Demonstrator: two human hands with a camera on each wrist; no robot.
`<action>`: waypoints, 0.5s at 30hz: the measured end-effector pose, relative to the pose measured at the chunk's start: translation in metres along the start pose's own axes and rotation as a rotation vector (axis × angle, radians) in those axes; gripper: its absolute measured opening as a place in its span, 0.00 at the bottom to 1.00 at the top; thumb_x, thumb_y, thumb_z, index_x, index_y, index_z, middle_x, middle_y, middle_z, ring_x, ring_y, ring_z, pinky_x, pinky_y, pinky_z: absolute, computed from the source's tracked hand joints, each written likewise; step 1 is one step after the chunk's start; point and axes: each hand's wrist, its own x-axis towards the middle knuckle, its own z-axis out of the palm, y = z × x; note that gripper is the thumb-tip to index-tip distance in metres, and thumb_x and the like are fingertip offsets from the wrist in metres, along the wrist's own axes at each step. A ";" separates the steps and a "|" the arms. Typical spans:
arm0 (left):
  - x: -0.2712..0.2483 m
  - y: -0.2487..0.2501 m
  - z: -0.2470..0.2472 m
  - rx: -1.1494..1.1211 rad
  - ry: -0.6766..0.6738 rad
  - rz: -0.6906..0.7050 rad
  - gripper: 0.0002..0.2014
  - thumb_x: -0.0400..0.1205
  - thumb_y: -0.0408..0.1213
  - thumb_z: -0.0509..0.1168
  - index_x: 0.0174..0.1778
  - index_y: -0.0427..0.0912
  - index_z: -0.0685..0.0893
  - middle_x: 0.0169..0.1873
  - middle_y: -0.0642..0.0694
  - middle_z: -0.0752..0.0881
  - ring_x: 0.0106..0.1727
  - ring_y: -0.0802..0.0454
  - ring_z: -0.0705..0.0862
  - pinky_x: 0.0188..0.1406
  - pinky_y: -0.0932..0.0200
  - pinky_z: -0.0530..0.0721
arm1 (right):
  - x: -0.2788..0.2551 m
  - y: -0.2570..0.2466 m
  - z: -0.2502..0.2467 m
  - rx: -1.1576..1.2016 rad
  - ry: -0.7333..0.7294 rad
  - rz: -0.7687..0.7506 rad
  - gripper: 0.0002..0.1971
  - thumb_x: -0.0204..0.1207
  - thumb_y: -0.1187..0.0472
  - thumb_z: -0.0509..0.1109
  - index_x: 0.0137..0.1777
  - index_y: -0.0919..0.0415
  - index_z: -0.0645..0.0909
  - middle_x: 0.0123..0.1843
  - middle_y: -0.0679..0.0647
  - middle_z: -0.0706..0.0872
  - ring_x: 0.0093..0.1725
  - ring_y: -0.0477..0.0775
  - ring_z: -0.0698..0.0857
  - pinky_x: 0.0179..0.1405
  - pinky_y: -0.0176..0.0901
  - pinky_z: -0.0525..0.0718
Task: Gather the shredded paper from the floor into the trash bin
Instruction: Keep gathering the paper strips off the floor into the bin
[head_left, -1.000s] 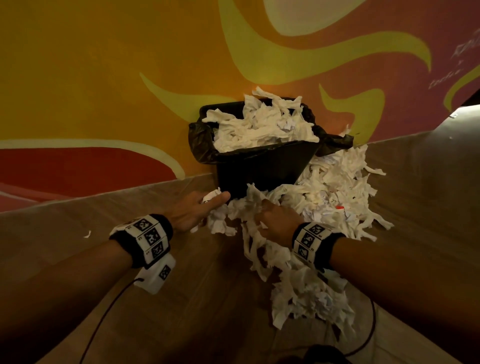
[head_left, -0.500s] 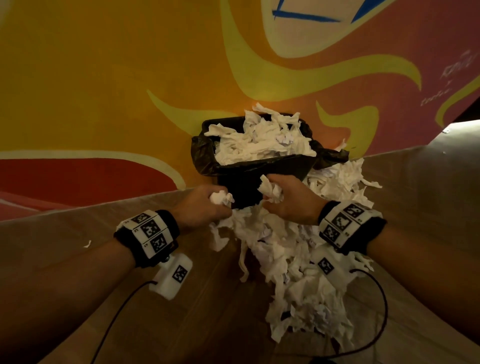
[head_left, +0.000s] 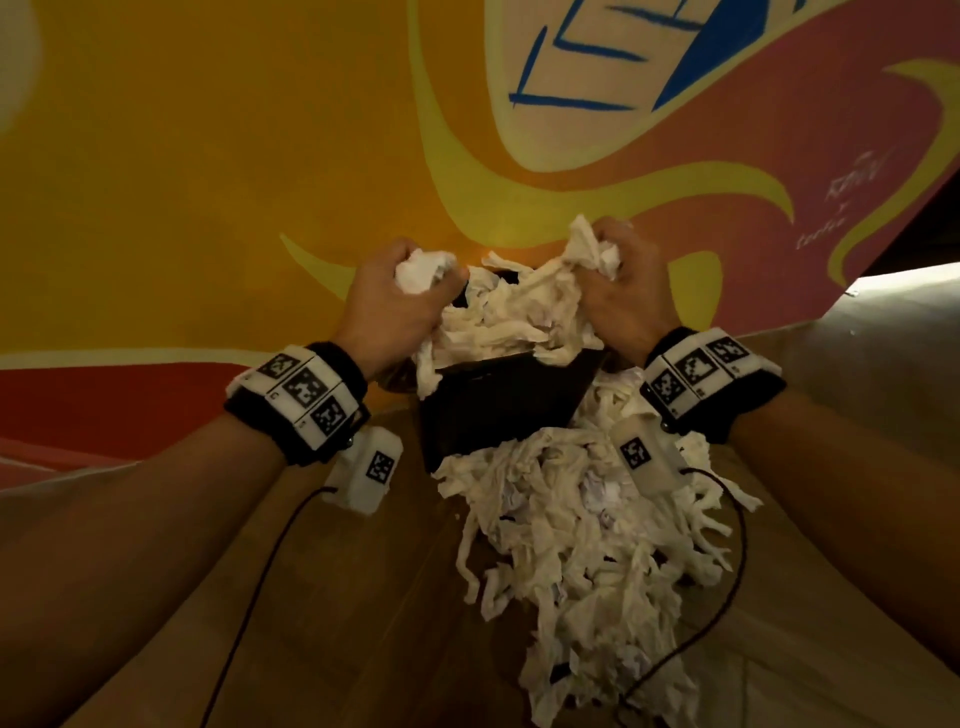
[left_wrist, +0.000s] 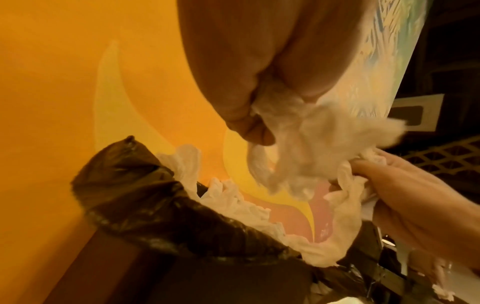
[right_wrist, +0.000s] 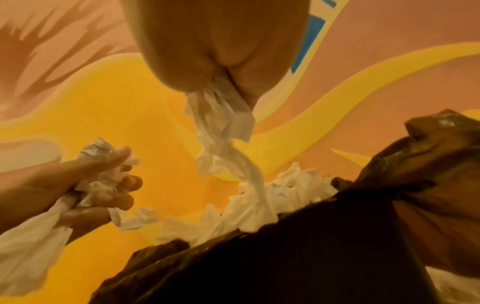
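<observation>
A black trash bin (head_left: 498, 410) lined with a dark bag (left_wrist: 145, 197) stands against the painted wall, heaped with white shredded paper (head_left: 511, 317). Above its left rim my left hand (head_left: 400, 296) grips a wad of shredded paper (head_left: 423, 273). My right hand (head_left: 621, 283) grips another bunch (head_left: 592, 249) above the right rim, and strips trail from it down onto the heap. In the right wrist view the strips (right_wrist: 221, 131) hang from my fist to the bin's paper (right_wrist: 262, 201). A large pile of shredded paper (head_left: 582, 561) lies on the floor in front of the bin.
The orange, yellow and pink mural wall (head_left: 208, 156) rises right behind the bin. Brown wooden floor (head_left: 337, 623) spreads to both sides. Black cables (head_left: 727, 587) run from the wrist devices across the floor pile.
Both hands have risen from the floor pile in front of the bin to above its rim, each carrying shredded paper. The head view has tilted upward.
</observation>
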 end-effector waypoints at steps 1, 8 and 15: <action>0.006 -0.001 0.003 0.044 0.050 0.029 0.16 0.77 0.49 0.73 0.42 0.45 0.73 0.30 0.49 0.80 0.23 0.58 0.78 0.22 0.64 0.78 | 0.006 0.001 -0.001 0.013 0.062 0.012 0.06 0.73 0.70 0.67 0.40 0.58 0.76 0.36 0.48 0.76 0.39 0.51 0.74 0.38 0.43 0.71; 0.031 -0.017 0.036 0.393 0.083 -0.005 0.31 0.78 0.63 0.63 0.64 0.42 0.66 0.58 0.46 0.69 0.57 0.46 0.72 0.54 0.51 0.75 | 0.029 0.015 0.008 -0.072 0.159 0.174 0.15 0.76 0.54 0.59 0.58 0.63 0.73 0.56 0.59 0.73 0.49 0.51 0.75 0.46 0.35 0.72; 0.034 -0.030 0.046 0.906 -0.413 -0.303 0.11 0.88 0.38 0.47 0.49 0.37 0.72 0.64 0.32 0.73 0.66 0.32 0.70 0.66 0.37 0.62 | 0.011 0.045 0.025 -0.331 -0.353 0.318 0.17 0.83 0.65 0.55 0.70 0.65 0.63 0.67 0.65 0.66 0.60 0.59 0.72 0.57 0.49 0.72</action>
